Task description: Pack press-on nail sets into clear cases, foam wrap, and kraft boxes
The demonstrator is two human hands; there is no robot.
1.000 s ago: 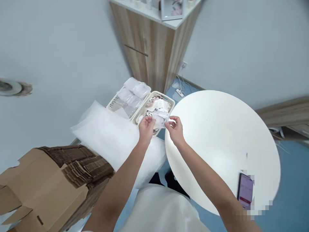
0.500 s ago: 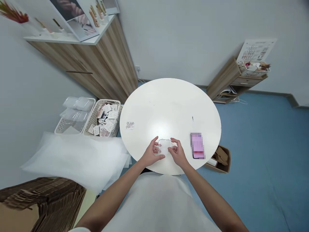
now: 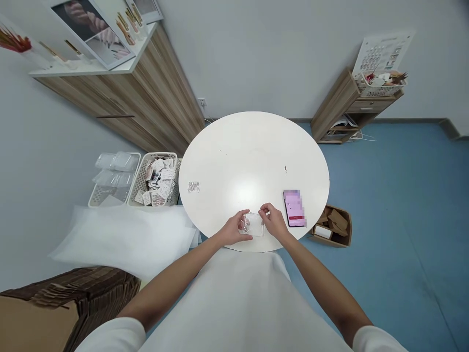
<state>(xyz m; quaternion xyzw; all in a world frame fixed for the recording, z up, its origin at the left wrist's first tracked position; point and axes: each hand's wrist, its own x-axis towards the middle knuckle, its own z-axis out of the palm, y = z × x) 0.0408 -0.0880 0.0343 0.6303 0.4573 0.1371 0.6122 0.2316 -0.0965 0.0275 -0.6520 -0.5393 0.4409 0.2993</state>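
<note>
A small clear plastic box (image 3: 254, 226) is held near the front edge of the white oval table (image 3: 249, 142). Around its left side curl the fingers and thumb of my left hand (image 3: 233, 230). My right hand (image 3: 273, 220) pinches at the upper right corner of the box, its fingertips pressed together there. Whether the box's lid is fastened is too small to tell. Off to the left on the tabletop lies a small clear sheet with shiny nail-like pieces (image 3: 194, 187). A phone (image 3: 294, 209) with a pink screen rests right of my right hand.
Left of the table stand a basket of cards (image 3: 136, 183) and a basket of clear plastic packs (image 3: 95, 196). White foam sheets (image 3: 124, 239) lie before them, above brown cardboard (image 3: 40, 318). An open carton (image 3: 346, 234) sits on the floor at right. A tiny dark item (image 3: 286, 169) lies on the table.
My right hand has shifted from the box's right side to its upper right corner, fingers now drawn together. My left hand keeps its hold. The whole view has tilted slightly.
</note>
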